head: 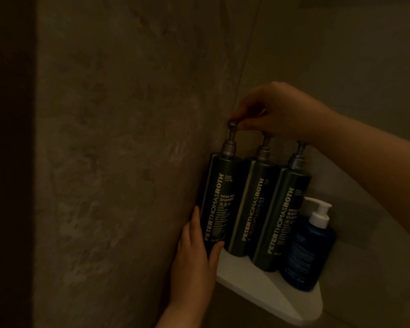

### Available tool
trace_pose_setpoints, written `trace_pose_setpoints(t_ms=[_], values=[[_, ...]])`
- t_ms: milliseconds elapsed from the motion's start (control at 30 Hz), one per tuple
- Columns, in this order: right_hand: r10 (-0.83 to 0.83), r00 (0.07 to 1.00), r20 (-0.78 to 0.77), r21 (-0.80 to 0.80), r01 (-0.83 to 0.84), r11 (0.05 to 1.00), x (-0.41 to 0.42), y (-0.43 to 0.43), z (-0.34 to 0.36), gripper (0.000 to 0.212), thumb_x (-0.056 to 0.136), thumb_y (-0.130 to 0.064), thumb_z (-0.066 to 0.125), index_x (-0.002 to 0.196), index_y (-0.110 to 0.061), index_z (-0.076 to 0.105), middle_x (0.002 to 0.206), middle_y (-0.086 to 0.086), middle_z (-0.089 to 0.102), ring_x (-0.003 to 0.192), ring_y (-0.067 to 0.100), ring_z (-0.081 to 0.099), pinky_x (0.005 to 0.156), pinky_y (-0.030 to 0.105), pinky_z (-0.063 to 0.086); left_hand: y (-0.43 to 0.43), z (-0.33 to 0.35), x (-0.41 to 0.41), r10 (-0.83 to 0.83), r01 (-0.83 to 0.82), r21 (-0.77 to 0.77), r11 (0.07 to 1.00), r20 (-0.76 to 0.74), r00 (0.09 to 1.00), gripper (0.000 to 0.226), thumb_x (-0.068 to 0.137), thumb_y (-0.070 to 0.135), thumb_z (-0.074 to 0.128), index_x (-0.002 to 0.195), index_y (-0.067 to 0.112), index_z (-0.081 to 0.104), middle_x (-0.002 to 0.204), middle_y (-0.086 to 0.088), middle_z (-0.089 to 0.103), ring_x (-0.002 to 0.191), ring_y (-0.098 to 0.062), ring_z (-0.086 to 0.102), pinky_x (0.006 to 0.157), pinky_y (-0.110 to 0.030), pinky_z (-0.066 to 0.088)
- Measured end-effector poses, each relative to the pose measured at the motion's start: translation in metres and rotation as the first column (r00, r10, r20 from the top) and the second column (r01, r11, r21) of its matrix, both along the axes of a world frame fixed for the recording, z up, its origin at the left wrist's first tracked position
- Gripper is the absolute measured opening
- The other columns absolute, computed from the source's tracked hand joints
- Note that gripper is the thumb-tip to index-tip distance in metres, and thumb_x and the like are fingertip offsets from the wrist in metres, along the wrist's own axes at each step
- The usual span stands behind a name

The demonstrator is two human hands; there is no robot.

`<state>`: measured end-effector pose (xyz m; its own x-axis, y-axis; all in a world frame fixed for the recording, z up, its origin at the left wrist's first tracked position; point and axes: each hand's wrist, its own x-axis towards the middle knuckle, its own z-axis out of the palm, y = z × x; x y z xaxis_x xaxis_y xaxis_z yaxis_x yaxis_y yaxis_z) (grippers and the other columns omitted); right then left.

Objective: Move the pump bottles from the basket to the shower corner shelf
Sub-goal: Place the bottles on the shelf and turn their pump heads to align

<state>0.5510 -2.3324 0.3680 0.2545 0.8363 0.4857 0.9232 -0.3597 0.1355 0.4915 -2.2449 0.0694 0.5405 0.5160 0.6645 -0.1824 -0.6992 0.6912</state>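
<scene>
Pump bottles [252,185], three dark ones with light lettering, are lining up side by side in the shower corner, on the white corner shelf [265,287]. The shampoo bottle [219,204] is sitting at the left end, close against the stone wall [128,138]. The middle bottle [250,221] is standing just beside it, and the body cleanser bottle [282,216] is standing next to that one. The left hand [194,252] is gripping the shampoo bottle low on its body, thumb curling across the front, and is hiding its base, so I cannot tell whether it is resting fully on the shelf. The right hand [277,110] is reaching in from above and pinching the shampoo bottle's pump head [232,124] between its fingertips. A blue bottle [305,256] with a white pump is standing at the right end of the shelf, just beside the body cleanser bottle.
</scene>
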Motion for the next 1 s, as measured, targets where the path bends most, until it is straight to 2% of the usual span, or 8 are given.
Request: trace_pose_setpoints(t_ms=[233, 367, 567, 833, 1000], values=[[0.000, 1.000, 0.026, 0.019, 0.000, 1.000, 0.000, 0.000, -0.002, 0.015, 0.080, -0.021, 0.071, 0.094, -0.025, 0.072, 0.086, -0.012, 0.066, 0.073, -0.010, 0.055, 0.069, 0.008, 0.043, 0.000, 0.000, 0.000, 0.005, -0.005, 0.018, 1.000, 0.007, 1.000, 0.086, 0.088, 0.046, 0.053, 0.134, 0.049, -0.020, 0.152, 0.009, 0.020, 0.135, -0.006, 0.026, 0.109, -0.029, 0.033], [-0.007, 0.999, 0.042, 0.036, 0.006, 0.999, -0.003, 0.000, -0.005, 0.015, 0.079, -0.021, 0.071, 0.092, -0.027, 0.071, 0.085, -0.012, 0.064, 0.073, -0.005, 0.056, 0.077, 0.023, 0.049, -0.002, -0.001, 0.000, 0.031, -0.031, 0.024, 0.999, 0.002, 1.000, 0.086, 0.089, 0.048, 0.051, 0.134, 0.047, -0.022, 0.151, 0.008, 0.021, 0.134, -0.007, 0.028, 0.106, -0.029, 0.036], [-0.003, 0.998, 0.066, 0.063, -0.001, 0.998, -0.004, -0.002, -0.009, 0.017, 0.079, -0.017, 0.070, 0.095, -0.022, 0.073, 0.089, -0.006, 0.066, 0.079, 0.009, 0.061, 0.081, 0.035, 0.052, -0.007, 0.002, 0.001, 0.087, -0.087, 0.033, 0.996, 0.005, 0.996, 0.085, 0.088, 0.050, 0.051, 0.137, 0.040, -0.017, 0.152, 0.005, 0.022, 0.135, -0.009, 0.027, 0.103, -0.022, 0.032], [0.008, 0.995, 0.095, 0.086, -0.016, 0.996, -0.004, -0.003, -0.012, 0.016, 0.079, -0.016, 0.071, 0.094, -0.020, 0.073, 0.086, -0.006, 0.064, 0.076, 0.009, 0.059, 0.078, 0.035, 0.051, -0.007, 0.000, -0.001, 0.063, -0.064, 0.037, 0.997, 0.019, 0.998, 0.087, 0.087, 0.048, 0.054, 0.133, 0.045, -0.020, 0.151, 0.008, 0.021, 0.133, -0.006, 0.026, 0.101, -0.019, 0.029], [0.014, 0.992, 0.123, 0.085, -0.024, 0.996, -0.004, -0.003, -0.013, 0.017, 0.079, -0.016, 0.070, 0.095, -0.019, 0.073, 0.091, 0.003, 0.069, 0.076, 0.011, 0.060, 0.077, 0.036, 0.051, -0.007, 0.002, 0.000, 0.084, -0.085, 0.050, 0.995, 0.025, 0.996, 0.087, 0.086, 0.044, 0.059, 0.136, 0.041, -0.012, 0.150, 0.004, 0.026, 0.132, -0.009, 0.031, 0.098, -0.017, 0.029]])
